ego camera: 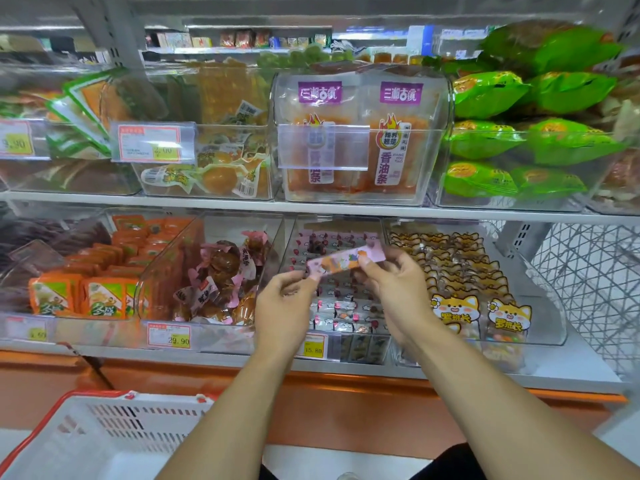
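A small pink and orange snack packet is held level above a clear bin of similar little packets on the lower shelf. My left hand pinches its left end between thumb and fingertips. My right hand pinches the right end, thumb on top. Both forearms reach up from the bottom of the view.
A white shopping basket with a red rim sits low at the left. Neighbouring clear bins hold brown wrapped snacks, orange packets and cat-print packs. The upper shelf carries orange packs and green bags. A wire rack stands at right.
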`<state>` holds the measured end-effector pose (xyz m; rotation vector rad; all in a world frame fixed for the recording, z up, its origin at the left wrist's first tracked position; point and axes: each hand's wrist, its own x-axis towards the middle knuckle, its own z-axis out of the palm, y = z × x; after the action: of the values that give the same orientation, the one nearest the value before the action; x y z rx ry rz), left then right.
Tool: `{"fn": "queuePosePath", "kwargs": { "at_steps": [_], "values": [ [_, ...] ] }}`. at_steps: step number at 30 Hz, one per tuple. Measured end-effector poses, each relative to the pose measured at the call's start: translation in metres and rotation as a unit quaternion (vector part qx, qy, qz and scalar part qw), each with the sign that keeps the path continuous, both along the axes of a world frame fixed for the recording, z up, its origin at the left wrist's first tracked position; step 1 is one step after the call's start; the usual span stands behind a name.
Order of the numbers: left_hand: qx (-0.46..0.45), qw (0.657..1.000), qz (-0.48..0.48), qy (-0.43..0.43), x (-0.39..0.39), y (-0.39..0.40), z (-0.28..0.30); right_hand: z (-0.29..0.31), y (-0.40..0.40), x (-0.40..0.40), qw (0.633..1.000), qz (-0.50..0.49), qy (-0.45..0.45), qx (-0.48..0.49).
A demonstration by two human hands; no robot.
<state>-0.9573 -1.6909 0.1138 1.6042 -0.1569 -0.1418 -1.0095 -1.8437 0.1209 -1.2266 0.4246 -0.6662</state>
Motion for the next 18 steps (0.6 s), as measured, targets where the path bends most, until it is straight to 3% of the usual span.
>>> {"fn": "queuePosePath", "kwargs": {
  "at_steps": [2,5,9,12,18],
  "values": [
    [0.076,0.993,-0.027,-0.081,0.000,-0.001,-0.002,0.000,-0.002,0.017,0.992,-0.092,0.035,-0.080],
    [0.163,0.972,-0.070,-0.153,0.004,-0.005,-0.007,0.001,-0.004,0.044,0.976,-0.127,0.074,-0.162],
    [0.262,0.942,-0.111,-0.178,0.018,-0.007,-0.018,0.007,-0.019,0.087,0.955,-0.100,0.111,-0.258],
    [0.308,0.921,-0.135,-0.198,0.026,-0.010,-0.025,0.008,-0.032,0.112,0.885,-0.089,0.207,-0.407],
    [0.322,0.908,-0.145,-0.226,0.034,-0.014,-0.032,-0.009,-0.040,0.150,0.832,0.034,0.194,-0.519]
  ]
}}
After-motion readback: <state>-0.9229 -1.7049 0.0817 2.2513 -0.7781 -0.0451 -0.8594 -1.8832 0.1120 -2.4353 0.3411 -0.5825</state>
